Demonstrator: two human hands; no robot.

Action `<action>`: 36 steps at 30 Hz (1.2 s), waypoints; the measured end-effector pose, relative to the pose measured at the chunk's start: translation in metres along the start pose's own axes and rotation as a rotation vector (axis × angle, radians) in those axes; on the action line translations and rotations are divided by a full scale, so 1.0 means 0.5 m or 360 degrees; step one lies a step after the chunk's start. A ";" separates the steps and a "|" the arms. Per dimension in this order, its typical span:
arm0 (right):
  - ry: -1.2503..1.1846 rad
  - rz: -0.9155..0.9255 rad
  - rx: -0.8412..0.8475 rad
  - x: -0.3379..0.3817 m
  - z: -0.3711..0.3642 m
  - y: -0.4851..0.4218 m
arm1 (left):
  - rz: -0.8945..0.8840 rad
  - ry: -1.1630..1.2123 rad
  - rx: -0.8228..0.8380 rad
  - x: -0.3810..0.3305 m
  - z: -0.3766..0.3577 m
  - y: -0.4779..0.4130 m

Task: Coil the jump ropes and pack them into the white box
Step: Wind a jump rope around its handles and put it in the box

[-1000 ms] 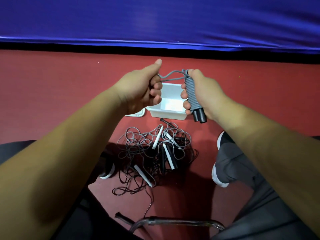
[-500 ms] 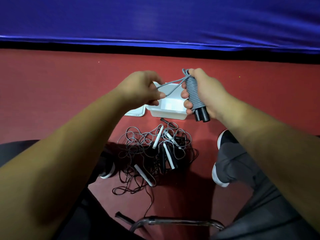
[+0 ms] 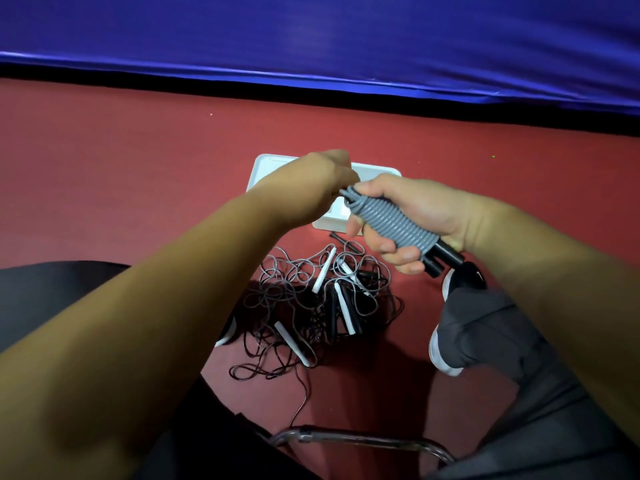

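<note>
Grey jump rope (image 3: 391,220), wound in tight turns round its two black handles (image 3: 446,259), is gripped in the right hand (image 3: 426,216), while the left hand (image 3: 311,181) pinches the cord at the coil's upper end. Behind both hands, partly hidden, the white box (image 3: 332,221) stands open on the red floor (image 3: 138,168) with its lid (image 3: 266,168) lying just beside it. Nearer the person, a tangled pile of ropes (image 3: 304,306) with white and black handles lies on the floor.
</note>
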State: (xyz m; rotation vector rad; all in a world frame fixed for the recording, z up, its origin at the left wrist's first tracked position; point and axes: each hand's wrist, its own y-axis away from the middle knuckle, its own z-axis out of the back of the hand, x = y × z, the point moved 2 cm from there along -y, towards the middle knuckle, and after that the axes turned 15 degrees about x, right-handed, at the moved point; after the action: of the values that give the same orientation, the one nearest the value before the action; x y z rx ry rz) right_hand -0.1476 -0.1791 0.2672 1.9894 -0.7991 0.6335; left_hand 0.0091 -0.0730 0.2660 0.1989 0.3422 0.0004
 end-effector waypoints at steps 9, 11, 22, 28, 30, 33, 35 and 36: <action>0.0176 -0.0292 -0.0029 -0.037 -0.004 -0.025 | 0.0106 0.0134 0.0171 -0.021 0.042 0.000; 0.0114 -0.0227 -0.0126 -0.035 0.001 -0.028 | 0.0163 0.0224 0.0130 -0.019 0.050 0.003; 0.0057 0.0086 -0.0538 -0.024 0.029 -0.032 | 0.0371 0.0960 0.0214 -0.021 0.063 0.017; 0.0023 0.0223 -0.0532 -0.021 0.019 -0.035 | 0.0493 0.1529 -0.0044 0.003 0.050 0.013; 0.0029 0.0245 -0.0525 -0.021 0.016 -0.033 | 0.0526 0.1643 -0.0074 0.004 0.041 0.014; 0.0022 0.0275 -0.0541 -0.014 0.017 -0.028 | 0.0548 0.1841 -0.0100 0.001 0.028 0.014; 0.0022 0.0265 -0.0532 -0.009 0.017 -0.025 | 0.0542 0.1939 -0.0119 -0.001 0.019 0.012; 0.0025 0.0251 -0.0528 -0.008 0.016 -0.025 | 0.0547 0.1953 -0.0129 -0.002 0.017 0.012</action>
State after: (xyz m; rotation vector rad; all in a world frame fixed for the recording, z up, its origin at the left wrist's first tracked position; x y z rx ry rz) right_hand -0.1399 -0.1800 0.2539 1.6303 -0.9897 0.5647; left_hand 0.0109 -0.0690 0.2752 0.1546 1.5231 0.4921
